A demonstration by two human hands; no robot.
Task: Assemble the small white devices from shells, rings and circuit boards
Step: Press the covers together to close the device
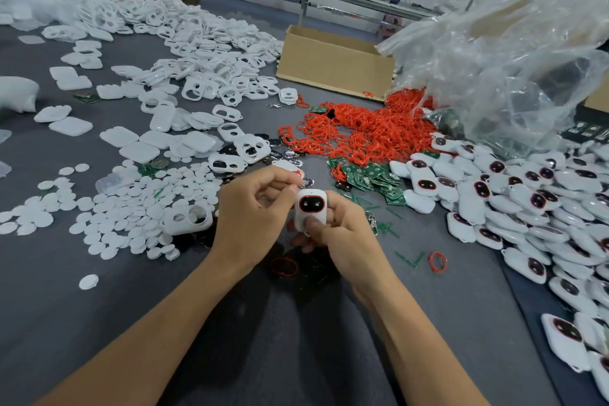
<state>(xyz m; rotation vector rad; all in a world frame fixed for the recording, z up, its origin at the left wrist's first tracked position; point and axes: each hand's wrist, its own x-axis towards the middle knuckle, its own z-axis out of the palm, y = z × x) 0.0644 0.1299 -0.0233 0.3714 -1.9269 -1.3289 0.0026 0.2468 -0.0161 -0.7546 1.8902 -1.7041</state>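
Two bare forearms (pixel 158 323) reach over the grey table (pixel 82 300). The right hand (pixel 342 231) grips a white device (pixel 309 208) upright above the table, thumb pressed on its lower front and fingers curled behind. The left hand (pixel 250 217), fingers curled, pinches the device's upper left corner. A loose red ring (pixel 437 262) lies to the right and white discs (pixel 131 208) to the left. Finished devices (pixel 527 204) are heaped at right. Farther off lie green circuit boards (pixel 369 175), a red ring heap (pixel 356 132), white shells (pixel 197 43), a cardboard box (pixel 333 63) and a clear plastic bag (pixel 510 53).
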